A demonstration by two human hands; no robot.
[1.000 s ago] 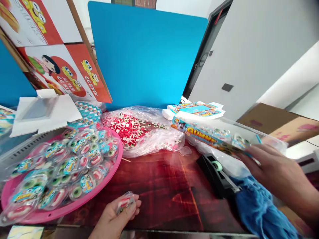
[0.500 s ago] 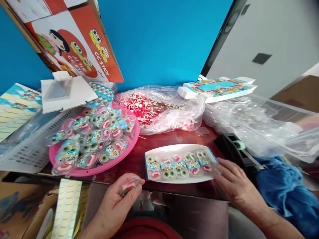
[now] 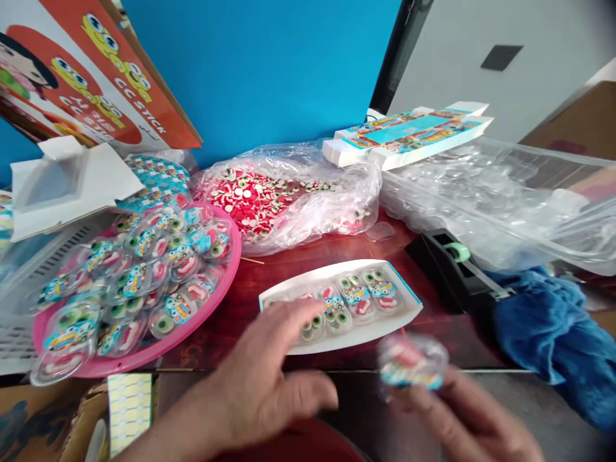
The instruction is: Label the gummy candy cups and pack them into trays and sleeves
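A white open box (image 3: 301, 346) with blue edges lies on the dark red table, holding a row of clear candy packs (image 3: 356, 298) with gummy eyeballs and red-and-white gummies. My left hand (image 3: 260, 378) is open, fingers stretched over the left end of the box and thumb spread; it hides the packs there, and whether it touches them I cannot tell. My right hand (image 3: 462, 410) grips a clear plastic candy pack (image 3: 411, 362), blurred by motion, in front of the box's right end. To the left, a pink tray (image 3: 212, 301) is heaped with similar packs.
Behind lies a plastic bag (image 3: 308, 224) of loose gummies. A black tape dispenser (image 3: 445, 269) and a blue cloth (image 3: 548, 340) are on the right. A clear bin (image 3: 529, 237) of plastic shells carries flat printed boxes (image 3: 414, 135). A white basket (image 3: 19, 333) stands left.
The loose candy pack has passed from my left hand to my right. My left hand has opened and reached over the box; my right hand has drawn back from its right end. The view has shifted right.
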